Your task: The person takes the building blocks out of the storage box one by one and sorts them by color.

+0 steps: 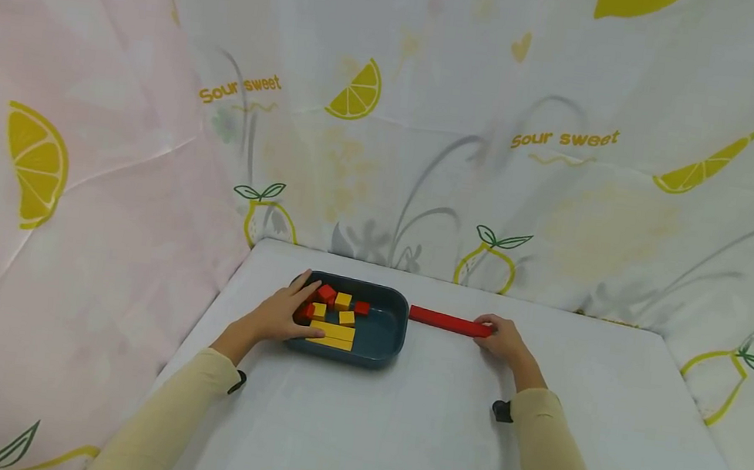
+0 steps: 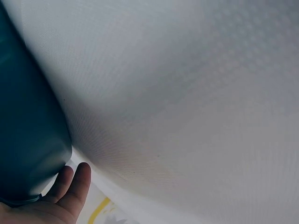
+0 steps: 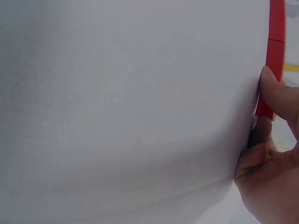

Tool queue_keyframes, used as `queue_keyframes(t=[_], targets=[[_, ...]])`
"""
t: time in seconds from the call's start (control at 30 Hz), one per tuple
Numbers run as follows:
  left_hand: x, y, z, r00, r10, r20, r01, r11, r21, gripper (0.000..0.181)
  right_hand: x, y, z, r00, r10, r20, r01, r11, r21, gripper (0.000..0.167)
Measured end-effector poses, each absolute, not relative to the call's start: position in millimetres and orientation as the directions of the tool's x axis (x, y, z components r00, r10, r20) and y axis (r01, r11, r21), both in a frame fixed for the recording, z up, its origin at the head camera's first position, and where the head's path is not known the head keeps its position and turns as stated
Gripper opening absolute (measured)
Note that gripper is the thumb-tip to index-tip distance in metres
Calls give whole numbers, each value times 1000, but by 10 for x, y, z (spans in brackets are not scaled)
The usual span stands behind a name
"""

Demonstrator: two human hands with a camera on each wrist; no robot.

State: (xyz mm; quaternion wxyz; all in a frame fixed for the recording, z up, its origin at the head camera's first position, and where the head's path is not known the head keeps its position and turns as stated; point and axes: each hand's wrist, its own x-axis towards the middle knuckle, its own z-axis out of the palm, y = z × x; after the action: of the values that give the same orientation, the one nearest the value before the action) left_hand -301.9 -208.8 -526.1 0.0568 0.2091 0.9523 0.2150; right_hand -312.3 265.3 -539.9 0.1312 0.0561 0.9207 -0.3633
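Observation:
A dark blue rectangular tray stands on the white table and holds small red and yellow blocks. My left hand rests at its left end, fingers spread and mostly straight. The left thumb lies over the long yellow blocks; another finger reaches over the rim near a red block. In the left wrist view, two straight fingers show beside the tray's outer corner. My right hand pinches the right end of a red bar on the table. A seam across the red bar shows in the right wrist view.
The red bar's left end lies close to the tray's right side. A white cloth with lemon prints hangs behind the table, and a pinkish cloth hangs on the left.

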Motion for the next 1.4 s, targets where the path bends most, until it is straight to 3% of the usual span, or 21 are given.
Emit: queue_keyframes(t=[0.8, 1.23, 1.4], targets=[[-2978, -2221, -5225, -910, 415, 15, 379, 814, 440, 107, -3185, 2503, -5376, -955, -9, -297, 199, 724, -661, 43], [-3025, -2134, -5228, -909, 416, -3, 370, 811, 452, 112, -3202, 2755, -5307, -914, -11, -406, 287, 690, -664, 73], [-3013, -2088, -5257, -912, 410, -25, 353, 813, 463, 118, -3138, 2804, -5171, -925, -4, -380, 282, 663, -693, 72]])
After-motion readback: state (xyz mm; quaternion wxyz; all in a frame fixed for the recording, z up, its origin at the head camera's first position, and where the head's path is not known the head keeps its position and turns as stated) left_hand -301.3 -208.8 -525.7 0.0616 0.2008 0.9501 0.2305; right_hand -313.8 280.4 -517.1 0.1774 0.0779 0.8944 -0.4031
